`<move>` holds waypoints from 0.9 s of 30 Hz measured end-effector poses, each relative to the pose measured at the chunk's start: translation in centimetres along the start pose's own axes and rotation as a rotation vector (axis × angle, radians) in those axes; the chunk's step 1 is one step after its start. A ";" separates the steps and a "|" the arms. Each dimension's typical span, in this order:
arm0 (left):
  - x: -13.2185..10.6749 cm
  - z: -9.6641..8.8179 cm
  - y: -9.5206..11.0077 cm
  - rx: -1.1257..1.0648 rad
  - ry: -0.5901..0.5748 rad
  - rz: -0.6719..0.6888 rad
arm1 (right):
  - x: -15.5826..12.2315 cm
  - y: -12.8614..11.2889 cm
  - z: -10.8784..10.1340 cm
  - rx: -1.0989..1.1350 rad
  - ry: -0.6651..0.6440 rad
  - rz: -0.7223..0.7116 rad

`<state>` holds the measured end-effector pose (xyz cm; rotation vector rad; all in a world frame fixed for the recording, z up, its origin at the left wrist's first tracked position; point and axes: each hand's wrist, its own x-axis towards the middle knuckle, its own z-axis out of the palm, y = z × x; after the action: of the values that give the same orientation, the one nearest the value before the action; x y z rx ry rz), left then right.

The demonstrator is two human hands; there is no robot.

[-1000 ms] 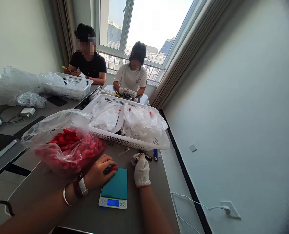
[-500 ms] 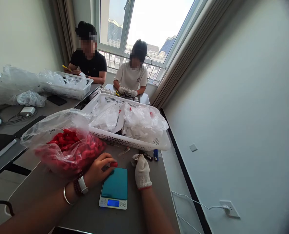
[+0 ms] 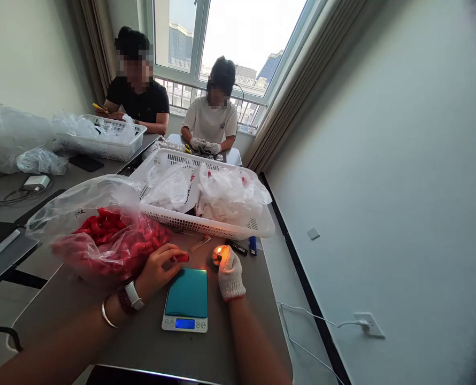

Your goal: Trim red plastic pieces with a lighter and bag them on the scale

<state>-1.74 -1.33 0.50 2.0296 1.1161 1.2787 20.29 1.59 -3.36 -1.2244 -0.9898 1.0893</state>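
Observation:
My bare left hand (image 3: 160, 269) pinches a small red, glossy piece (image 3: 181, 258) just above the back left corner of a digital scale (image 3: 186, 293). My right hand (image 3: 230, 272), in a white knitted glove, is closed around a lit lighter, mostly hidden by the fingers. Its flame (image 3: 221, 249) glows at the thumb, apart from the red piece. Beside my left hand, a clear plastic bag (image 3: 89, 195) lies open, full of similar red pieces (image 3: 109, 227). The scale's display is lit blue, its reading too small to make out.
A white perforated basket (image 3: 217, 231) with crumpled plastic bags stands behind my hands. A black item (image 3: 237, 247) and a blue lighter (image 3: 253, 246) lie before it. Two people (image 3: 137, 96) sit across by the window, one wearing gloves. A dark device (image 3: 141, 376) lies at the near table edge.
A flame has appeared at my right hand. My left hand still holds the red piece, now slightly further back from the scale. The whole view has shifted a little.

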 end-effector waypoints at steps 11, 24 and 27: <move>-0.5 0.4 0.2 -0.107 -0.074 -0.141 | -2.7 -3.5 0.1 -0.494 -0.016 -0.419; -0.6 0.1 1.4 -0.135 -0.027 -0.025 | -4.1 -3.4 1.5 -0.685 0.048 -0.417; -0.5 0.0 1.5 -0.142 -0.045 0.018 | -3.9 -2.9 1.6 -0.767 0.086 -0.431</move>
<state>-1.25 -2.57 1.35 1.9572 0.9607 1.2772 18.17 -1.99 -0.28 -1.5334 -1.5880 0.3025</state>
